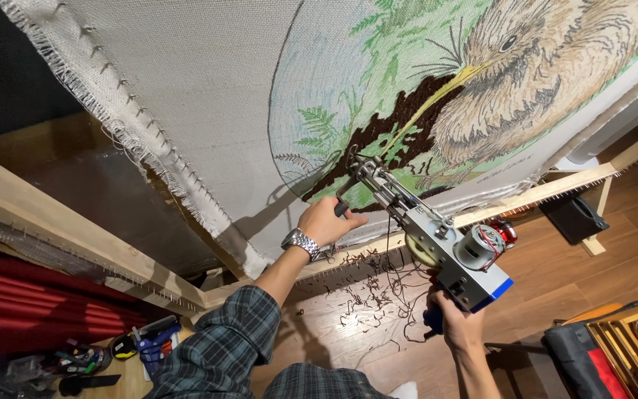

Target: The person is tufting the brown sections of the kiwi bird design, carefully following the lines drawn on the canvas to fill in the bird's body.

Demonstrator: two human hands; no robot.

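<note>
Both hands steady the tufting gun [437, 244] at frame centre: left hand [326, 222] curls shut around its front handle, right hand [455, 325] closes on the rear grip, pressing the needle square into the stretched cloth [208, 89] by the brown patch.

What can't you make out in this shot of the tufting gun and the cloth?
Head view only:
- Needle tip of the tufting gun: too small and dark against the cloth.
- Gun's rear handle: wrapped by the right hand.
- Bird picture: cut off by the top edge.
- Bits in the tool tray: too small.
</note>
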